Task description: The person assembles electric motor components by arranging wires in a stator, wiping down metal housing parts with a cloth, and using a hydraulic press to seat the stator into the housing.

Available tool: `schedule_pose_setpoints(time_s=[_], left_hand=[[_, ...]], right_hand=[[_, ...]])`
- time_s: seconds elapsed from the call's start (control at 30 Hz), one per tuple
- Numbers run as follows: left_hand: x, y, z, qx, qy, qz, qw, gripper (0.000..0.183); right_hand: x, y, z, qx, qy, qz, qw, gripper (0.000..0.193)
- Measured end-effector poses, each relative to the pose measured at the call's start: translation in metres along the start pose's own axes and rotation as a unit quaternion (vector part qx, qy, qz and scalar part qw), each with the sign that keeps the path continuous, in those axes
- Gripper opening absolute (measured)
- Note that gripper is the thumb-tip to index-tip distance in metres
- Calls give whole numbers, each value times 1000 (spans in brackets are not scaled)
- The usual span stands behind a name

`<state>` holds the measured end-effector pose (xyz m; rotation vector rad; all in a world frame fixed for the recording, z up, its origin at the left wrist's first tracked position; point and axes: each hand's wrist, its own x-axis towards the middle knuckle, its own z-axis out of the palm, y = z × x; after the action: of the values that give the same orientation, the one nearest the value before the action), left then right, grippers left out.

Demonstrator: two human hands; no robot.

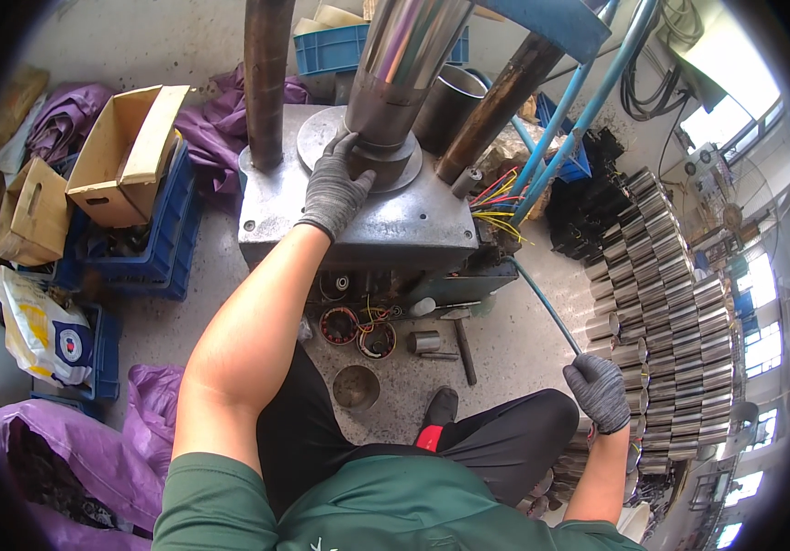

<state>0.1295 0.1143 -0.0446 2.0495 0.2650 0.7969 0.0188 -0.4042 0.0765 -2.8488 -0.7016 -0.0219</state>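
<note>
My left hand [336, 188], in a grey glove, reaches onto the press table [358, 225]. Its fingers stretch out against the lower part of a shiny metal cylinder [395, 83], with the thumb apart. That cylinder stands upright on a round metal plate [318, 134] between two dark steel columns [265, 87]. Away to the right, my gloved right hand [599, 393] is closed round the end of a long blue lever [547, 301], which runs up to the side of the press.
Stacked metal cylinders [671, 321] line the right side. Coloured wires [498, 197] hang beside the press. Wound coils [377, 338], a hammer [466, 349] and a round can [356, 387] are on the floor. Blue crates [179, 243] and purple sheeting [101, 450] are at left.
</note>
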Motion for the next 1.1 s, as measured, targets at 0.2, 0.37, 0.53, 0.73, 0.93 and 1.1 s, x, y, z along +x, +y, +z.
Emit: schedule_pose_setpoints(time_s=[0.2, 0.37, 0.53, 0.73, 0.93, 1.1], left_hand=[[-1, -1, 1, 16, 24, 28, 999, 71], [-2, 3, -1, 11, 11, 15, 1000, 70], [-2, 5, -3, 5, -2, 6, 1000, 70], [-2, 5, -3, 6, 0, 9, 1000, 70], [0, 1, -2, 4, 5, 20, 1000, 71], [-1, 5, -3, 12, 0, 12, 1000, 71]], right_hand=[[1, 0, -2, -15, -1, -14, 1000, 15], [3, -2, -8, -16, -11, -40, 999, 13], [11, -5, -19, -2, -87, -49, 995, 14], [26, -2, -36, 35, -42, -69, 996, 29], [14, 9, -25, 18, -144, -37, 989, 18], [15, 1, -27, 64, -87, -4, 994, 22]])
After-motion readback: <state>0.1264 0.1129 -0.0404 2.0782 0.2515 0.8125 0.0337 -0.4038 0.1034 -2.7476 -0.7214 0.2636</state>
